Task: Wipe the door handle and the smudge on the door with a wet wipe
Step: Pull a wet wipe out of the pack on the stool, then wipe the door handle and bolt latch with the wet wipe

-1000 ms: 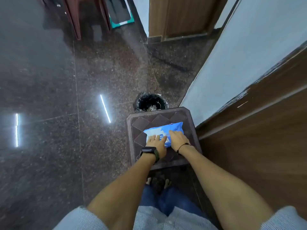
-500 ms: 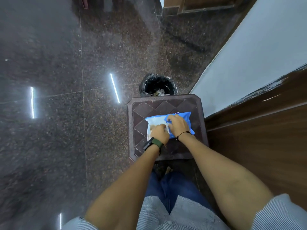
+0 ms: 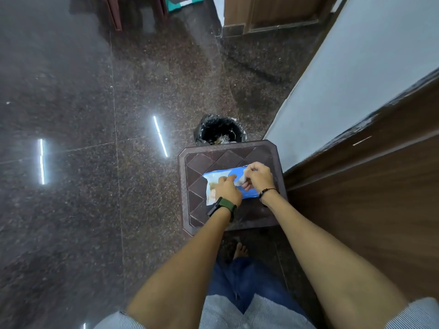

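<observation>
A blue and white wet wipe pack (image 3: 215, 180) lies on a dark brown plastic stool (image 3: 259, 151). My left hand (image 3: 226, 189), with a green watch on the wrist, rests on the pack's left half and holds it down. My right hand (image 3: 257, 176) is curled over the pack's middle, its fingertips pinching something pale at the opening; the pinched piece is mostly hidden. The brown wooden door (image 3: 380, 198) stands at the right. Its handle and the smudge are not in view.
A small bin with a black liner (image 3: 219, 129) stands on the floor just beyond the stool. A pale wall (image 3: 356, 79) runs along the right. Dark polished granite floor (image 3: 71, 162) spreads to the left. Chair legs (image 3: 114, 15) and a wooden frame (image 3: 273, 13) are far off.
My right hand has lifted from lying flat on the pack and curled its fingers at the opening. The left hand has shifted slightly and keeps pressing the pack.
</observation>
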{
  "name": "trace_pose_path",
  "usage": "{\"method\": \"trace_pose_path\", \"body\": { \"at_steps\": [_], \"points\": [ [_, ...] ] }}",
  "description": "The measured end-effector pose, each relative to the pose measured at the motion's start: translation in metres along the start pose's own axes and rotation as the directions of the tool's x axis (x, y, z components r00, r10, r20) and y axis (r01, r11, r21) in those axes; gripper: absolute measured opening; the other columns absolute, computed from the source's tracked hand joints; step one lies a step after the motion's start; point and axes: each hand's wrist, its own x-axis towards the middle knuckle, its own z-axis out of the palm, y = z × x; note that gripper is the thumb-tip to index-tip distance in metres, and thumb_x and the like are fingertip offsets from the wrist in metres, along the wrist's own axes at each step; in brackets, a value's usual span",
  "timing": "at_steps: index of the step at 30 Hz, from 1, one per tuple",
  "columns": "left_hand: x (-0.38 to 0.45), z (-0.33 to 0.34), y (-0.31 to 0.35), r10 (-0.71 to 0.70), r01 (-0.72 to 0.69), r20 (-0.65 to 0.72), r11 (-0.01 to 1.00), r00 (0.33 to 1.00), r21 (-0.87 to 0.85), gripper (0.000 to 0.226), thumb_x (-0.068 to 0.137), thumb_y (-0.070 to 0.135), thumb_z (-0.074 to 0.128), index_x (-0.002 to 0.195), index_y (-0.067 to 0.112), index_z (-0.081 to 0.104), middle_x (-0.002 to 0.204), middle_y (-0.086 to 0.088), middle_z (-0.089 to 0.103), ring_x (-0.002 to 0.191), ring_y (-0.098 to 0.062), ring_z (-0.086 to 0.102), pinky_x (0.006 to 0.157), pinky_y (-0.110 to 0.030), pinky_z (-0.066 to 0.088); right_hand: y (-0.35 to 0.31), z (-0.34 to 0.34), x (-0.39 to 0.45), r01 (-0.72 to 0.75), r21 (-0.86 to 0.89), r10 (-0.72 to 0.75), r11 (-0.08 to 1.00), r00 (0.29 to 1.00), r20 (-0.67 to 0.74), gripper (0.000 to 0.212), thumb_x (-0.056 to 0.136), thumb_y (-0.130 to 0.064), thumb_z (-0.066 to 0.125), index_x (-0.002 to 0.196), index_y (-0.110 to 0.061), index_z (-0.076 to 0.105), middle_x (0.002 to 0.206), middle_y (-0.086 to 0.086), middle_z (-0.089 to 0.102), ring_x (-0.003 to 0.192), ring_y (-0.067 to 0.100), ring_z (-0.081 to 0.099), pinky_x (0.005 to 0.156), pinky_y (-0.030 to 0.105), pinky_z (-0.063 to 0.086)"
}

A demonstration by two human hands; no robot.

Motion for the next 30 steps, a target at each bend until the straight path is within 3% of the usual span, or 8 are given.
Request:
{"method": "trace_pose_path", "body": {
  "at_steps": [5,11,14,17,19,21,25,30],
  "points": [
    [-0.01,-0.01,0.014,0.109,-0.109,-0.007,0.994,0.994,0.011,0.034,0.086,0.005,0.047,0.119,0.004,0.055,0.127,-0.016,0.054,0.115,-0.031,0.049,0.09,-0.034,0.036,-0.023,-0.009,-0.018,-0.015,0.29,0.032,0.957,0.998,-0.052,0.029,0.088,-0.001,0.047,0.062,-0.013,0.047,0.048,0.007,0.045,0.028,0.011,0.036,0.034,0.015,0.03],
    [-0.029,-0.028,0.031,0.115,-0.124,-0.067,0.98,0.991,-0.158,0.014,0.088,0.014,0.05,0.077,0.006,0.052,0.084,-0.015,0.061,0.078,-0.028,0.05,0.064,-0.028,0.031,-0.046,-0.026,-0.042,0.052,0.587,0.133,0.808,0.954,-0.269,0.028,0.091,-0.004,0.039,0.066,-0.015,0.041,0.053,0.002,0.033,0.041,0.01,0.03,0.037,0.014,0.024],
    [-0.036,-0.036,0.046,0.103,-0.119,-0.068,0.949,0.992,-0.293,0.03,0.089,0.02,0.051,0.061,0.018,0.039,0.071,-0.002,0.05,0.073,-0.023,0.044,0.066,-0.03,0.034,-0.044,-0.042,-0.062,0.121,0.415,0.027,0.901,0.942,-0.333,0.016,0.091,-0.019,0.051,0.075,-0.019,0.048,0.063,-0.001,0.043,0.053,0.012,0.041,0.041,0.02,0.035],
    [-0.043,-0.038,0.069,0.15,-0.146,-0.016,0.922,0.989,-0.359,0.024,0.086,0.021,0.053,0.063,0.016,0.046,0.07,-0.001,0.053,0.073,-0.023,0.048,0.07,-0.035,0.042,-0.038,-0.055,-0.09,0.189,0.2,-0.156,0.961,0.973,-0.169,0.009,0.089,-0.026,0.061,0.082,-0.028,0.055,0.077,-0.003,0.055,0.058,0.009,0.052,0.039,0.021,0.039],
    [-0.05,-0.033,0.086,0.198,-0.17,0.036,0.909,0.979,-0.381,0.012,0.082,0.013,0.054,0.07,0.012,0.053,0.076,-0.006,0.058,0.075,-0.024,0.052,0.071,-0.038,0.047,-0.034,-0.065,-0.108,0.215,0.174,-0.19,0.961,0.97,-0.152,0.015,0.086,-0.02,0.065,0.075,-0.025,0.056,0.066,-0.003,0.053,0.049,0.008,0.048,0.038,0.02,0.037],
    [-0.062,-0.024,0.103,0.254,-0.197,0.082,0.883,0.964,-0.426,0.016,0.076,0.002,0.055,0.069,0.016,0.056,0.079,-0.007,0.059,0.074,-0.023,0.053,0.067,-0.036,0.046,-0.032,-0.08,-0.127,0.223,0.092,-0.189,0.971,0.94,-0.283,0.023,0.083,-0.012,0.066,0.065,-0.018,0.053,0.056,0.0,0.047,0.045,0.012,0.042,0.034,0.018,0.035],
    [-0.101,0.006,0.137,0.482,-0.423,0.162,0.856,0.861,-0.296,0.015,0.078,0.0,0.055,0.079,0.014,0.061,0.084,-0.01,0.065,0.078,-0.025,0.059,0.076,-0.037,0.051,-0.022,-0.126,-0.173,0.204,0.036,-0.146,0.978,0.803,-0.578,0.01,0.079,-0.013,0.064,0.072,-0.01,0.058,0.065,0.003,0.05,0.058,0.014,0.047,0.051,0.029,0.046],
    [-0.175,0.056,0.18,0.741,-0.724,0.25,0.668,0.623,-0.174,0.008,0.084,0.006,0.056,0.089,0.002,0.062,0.08,-0.007,0.06,0.074,-0.022,0.055,0.062,-0.02,0.039,0.005,-0.187,-0.243,0.35,0.336,0.014,0.874,0.673,-0.739,0.014,0.075,-0.001,0.056,0.067,-0.012,0.053,0.071,0.014,0.058,0.068,0.025,0.055,0.06,0.038,0.052]
  ]
}}
